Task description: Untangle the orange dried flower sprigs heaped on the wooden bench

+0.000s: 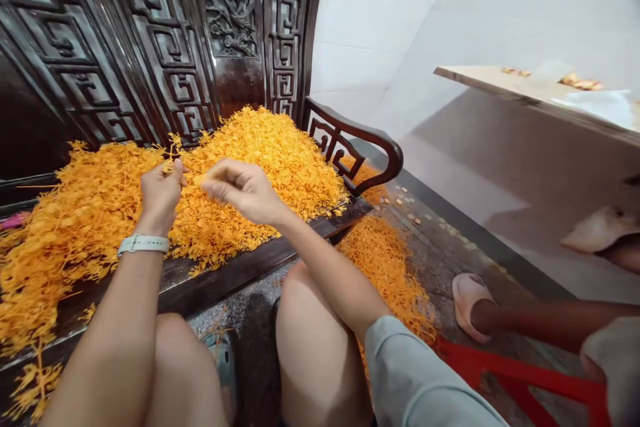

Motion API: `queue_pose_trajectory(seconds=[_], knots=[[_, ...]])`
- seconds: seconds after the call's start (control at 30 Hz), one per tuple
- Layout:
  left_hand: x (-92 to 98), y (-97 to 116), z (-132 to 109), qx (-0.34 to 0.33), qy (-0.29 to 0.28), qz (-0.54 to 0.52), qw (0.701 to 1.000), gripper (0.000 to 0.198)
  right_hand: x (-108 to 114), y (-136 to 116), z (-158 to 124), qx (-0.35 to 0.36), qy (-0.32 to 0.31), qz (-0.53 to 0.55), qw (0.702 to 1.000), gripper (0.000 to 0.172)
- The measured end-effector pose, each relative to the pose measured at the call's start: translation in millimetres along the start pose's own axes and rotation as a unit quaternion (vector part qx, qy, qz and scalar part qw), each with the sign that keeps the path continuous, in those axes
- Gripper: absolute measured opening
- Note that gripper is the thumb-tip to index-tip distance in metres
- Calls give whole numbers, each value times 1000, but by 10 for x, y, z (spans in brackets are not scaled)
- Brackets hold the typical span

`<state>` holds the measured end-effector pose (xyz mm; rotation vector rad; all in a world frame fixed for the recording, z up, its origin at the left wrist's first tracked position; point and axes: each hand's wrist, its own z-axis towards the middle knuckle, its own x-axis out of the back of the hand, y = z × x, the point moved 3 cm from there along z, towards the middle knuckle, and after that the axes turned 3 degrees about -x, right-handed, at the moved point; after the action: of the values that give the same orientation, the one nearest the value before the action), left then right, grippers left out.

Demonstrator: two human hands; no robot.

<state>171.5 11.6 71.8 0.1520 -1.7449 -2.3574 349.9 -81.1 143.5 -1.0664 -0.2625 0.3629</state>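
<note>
A big heap of orange-yellow plastic-looking flower pieces (265, 153) with thin stems covers the seat of a dark carved wooden bench (235, 280). Above its middle, my left hand (163, 193) pinches a branched orange sprig (174, 145), whose tips stick up past the thumb. It wears a pale watch band on the wrist. Just to the right, my right hand (243, 190) is curled, thumb and fingers together. A small orange piece (201, 180) shows at its fingertips, blurred by motion. The two hands are a short gap apart.
Thin orange stems (385, 267) lie piled on the floor right of the bench. The bench's armrest (375, 140) rises beside the heap. A wooden board (490, 83) with small items juts in at upper right. Near a red stool (525, 373), another person's sandalled foot (473, 303) rests.
</note>
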Motion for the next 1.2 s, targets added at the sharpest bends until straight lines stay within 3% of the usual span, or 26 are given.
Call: queue_pose_trajectory(seconds=[0.07, 0.13, 0.23, 0.33, 0.5, 0.6, 0.73, 0.9, 1.03, 1.13, 1.2], knots=[[45, 74, -43, 23, 14, 3, 1000, 26, 264, 224, 33, -65, 120, -18, 990, 42], [11, 201, -113, 27, 15, -12, 999, 25, 514, 528, 73, -128, 181, -95, 970, 51], [-127, 357, -204, 26, -18, -37, 999, 27, 728, 877, 120, -158, 210, -196, 945, 40], [-250, 385, -249, 37, -55, -40, 997, 28, 729, 964, 134, -160, 212, -169, 949, 52], [-344, 352, -267, -5, -107, -20, 994, 28, 529, 793, 155, -143, 185, -30, 972, 57], [-345, 355, -282, -24, -132, -1, 991, 31, 470, 750, 156, -144, 198, 2, 970, 63], [-356, 359, -288, -41, -138, 21, 989, 37, 477, 786, 176, -137, 225, -12, 965, 53], [-383, 285, -167, -35, -59, 45, 997, 26, 296, 593, 183, -39, 211, -166, 962, 35], [-138, 191, -12, 7, 77, 55, 995, 23, -62, 102, 40, 38, 138, -274, 951, 20], [58, 168, 15, 86, 70, -10, 994, 22, -133, -186, -40, 82, 157, -262, 949, 18], [116, 224, -20, 108, 46, -52, 992, 17, -1, -169, -15, 68, 193, -265, 942, 25]])
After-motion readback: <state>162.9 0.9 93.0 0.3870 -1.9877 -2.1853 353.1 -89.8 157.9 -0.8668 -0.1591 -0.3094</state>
